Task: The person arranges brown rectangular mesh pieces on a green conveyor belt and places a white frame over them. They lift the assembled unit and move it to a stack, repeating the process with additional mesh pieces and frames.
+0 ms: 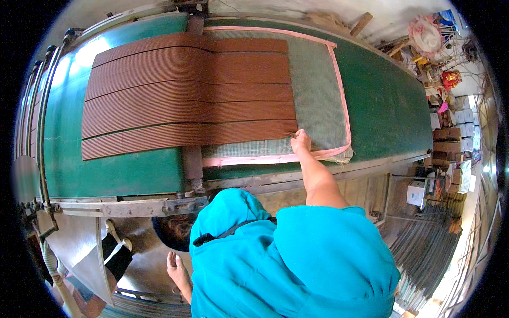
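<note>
Wide brown ridged sheets (pixel 159 100), split into several parallel strips, lie partly on the green belt and partly on a pink-edged mesh screen (pixel 321 100). They bend over a step between two green surfaces. At the sheets' near right corner is my right hand (pixel 300 141), closed, with thin strands beside its fingertips. Whether it pinches the corner itself or loose strands cannot be made out. My left hand (pixel 178 269) hangs low by my side, away from the sheets, its fingers loosely extended and holding nothing visible.
Metal rollers (pixel 53 127) cross the green belt (pixel 111 177) at the left. A dark round tub (pixel 172 233) stands below the table edge. Another person's legs (pixel 114 254) show at lower left. Stacked boxes (pixel 448 140) and piled flat frames (pixel 424 249) are at the right.
</note>
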`<state>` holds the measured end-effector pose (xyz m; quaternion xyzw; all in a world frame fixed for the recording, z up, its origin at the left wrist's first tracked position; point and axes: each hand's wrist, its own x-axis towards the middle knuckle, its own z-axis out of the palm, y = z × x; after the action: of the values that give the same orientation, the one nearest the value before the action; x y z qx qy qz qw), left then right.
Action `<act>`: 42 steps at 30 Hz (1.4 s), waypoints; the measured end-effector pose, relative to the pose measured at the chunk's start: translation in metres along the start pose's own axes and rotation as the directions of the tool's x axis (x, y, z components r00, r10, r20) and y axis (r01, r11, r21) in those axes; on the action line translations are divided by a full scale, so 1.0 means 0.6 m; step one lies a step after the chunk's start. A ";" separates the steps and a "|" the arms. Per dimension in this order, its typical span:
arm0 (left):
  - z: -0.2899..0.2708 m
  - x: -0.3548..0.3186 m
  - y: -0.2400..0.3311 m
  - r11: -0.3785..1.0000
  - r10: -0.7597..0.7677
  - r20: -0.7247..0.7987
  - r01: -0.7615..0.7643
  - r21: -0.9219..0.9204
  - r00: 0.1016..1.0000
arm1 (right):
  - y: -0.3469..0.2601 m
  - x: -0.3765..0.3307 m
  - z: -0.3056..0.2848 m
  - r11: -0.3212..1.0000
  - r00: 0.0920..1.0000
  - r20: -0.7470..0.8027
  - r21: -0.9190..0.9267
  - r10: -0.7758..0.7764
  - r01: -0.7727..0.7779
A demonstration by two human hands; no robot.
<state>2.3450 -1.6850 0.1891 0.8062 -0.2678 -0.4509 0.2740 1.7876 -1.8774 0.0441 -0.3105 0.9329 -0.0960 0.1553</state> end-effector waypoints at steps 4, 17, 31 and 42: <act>0.005 0.000 -0.008 1.000 0.015 0.036 -0.015 -0.013 0.999 | 0.000 0.000 -0.024 0.997 0.992 0.101 -0.024 0.073 -0.071; 0.017 0.011 -0.036 0.999 -0.012 0.060 0.015 -0.050 0.998 | 0.225 0.168 -0.047 0.792 0.594 -0.575 0.168 0.562 -0.587; 0.009 -0.076 0.008 0.996 0.024 -0.088 -0.032 -0.086 0.996 | -0.414 -0.463 -0.126 0.528 0.341 0.438 0.812 -0.832 0.247; -0.019 -0.205 -0.089 0.976 -0.169 -0.334 0.110 -0.189 0.927 | -0.438 -0.823 -0.035 -0.086 -0.639 0.145 0.945 -0.755 0.317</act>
<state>2.3097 -1.5612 0.2292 0.8644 -0.1182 -0.3404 0.3508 2.2994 -1.7820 0.2498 -0.8034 0.0254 -0.1548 0.5744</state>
